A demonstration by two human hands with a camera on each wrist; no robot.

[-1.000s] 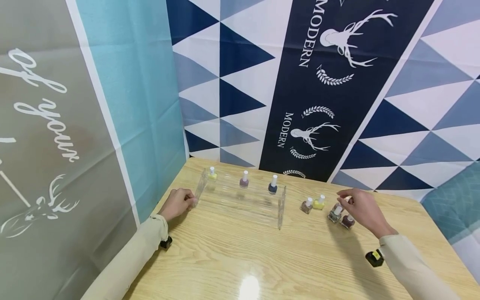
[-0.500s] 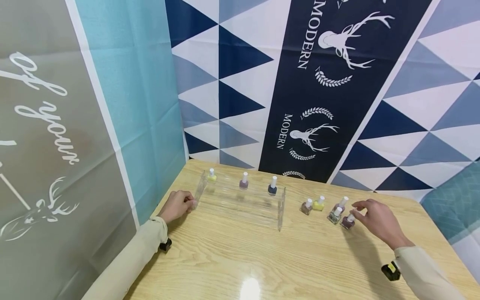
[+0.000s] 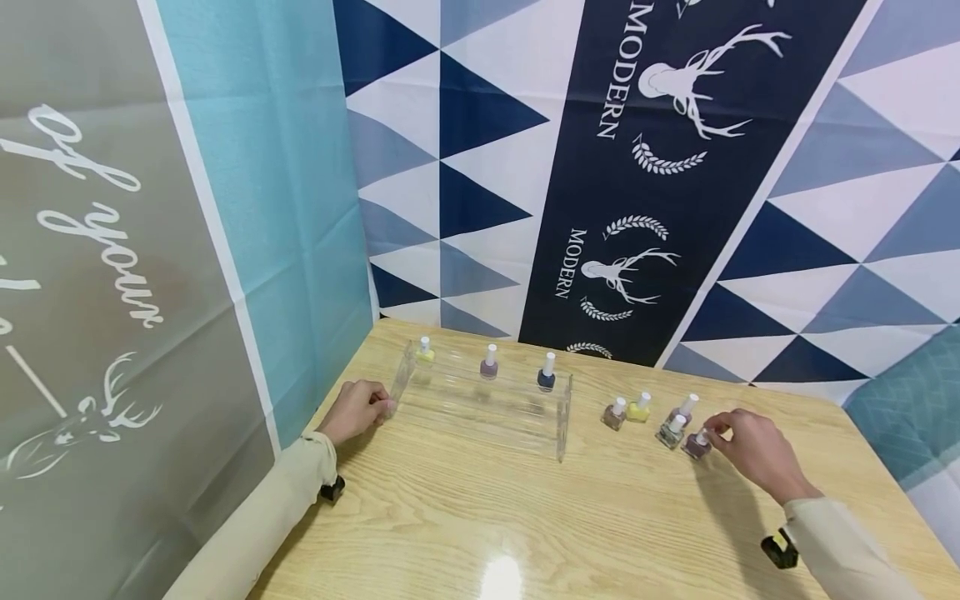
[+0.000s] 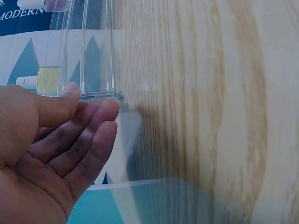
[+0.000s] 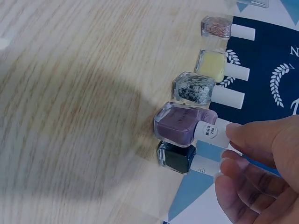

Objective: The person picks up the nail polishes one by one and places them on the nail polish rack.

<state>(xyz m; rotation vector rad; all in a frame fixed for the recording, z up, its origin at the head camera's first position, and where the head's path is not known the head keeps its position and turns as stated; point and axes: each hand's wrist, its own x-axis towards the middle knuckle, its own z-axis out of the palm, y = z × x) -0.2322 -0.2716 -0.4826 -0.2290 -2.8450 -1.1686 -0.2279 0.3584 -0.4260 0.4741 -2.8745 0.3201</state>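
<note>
My left hand point(image 3: 358, 410) grips the left end of a clear acrylic stepped rack point(image 3: 480, 421), its thumb and fingers at the edge in the left wrist view. Along the rack's top tier stand a yellow nail polish bottle point(image 3: 425, 354), a mauve one point(image 3: 489, 365) and a dark blue one point(image 3: 547, 380). At the right, my right hand point(image 3: 757, 450) pinches the white cap of a mauve nail polish bottle point(image 5: 177, 123) that stands on the table. A dark bottle point(image 5: 175, 157) sits right beside it under the fingers, hidden by the hand in the head view.
Close by on the wooden table point(image 3: 465, 517) stand a black-flecked glitter bottle point(image 3: 670, 432), another mauve bottle point(image 3: 684, 410), a yellow bottle point(image 3: 639, 408) and a pinkish-brown glitter bottle point(image 3: 614, 414). Patterned cloth point(image 3: 487, 167) hangs behind and along the left side.
My right hand has moved right and toward me, from over the rear mauve bottle to the front mauve bottle's cap. The left hand stays at the rack.
</note>
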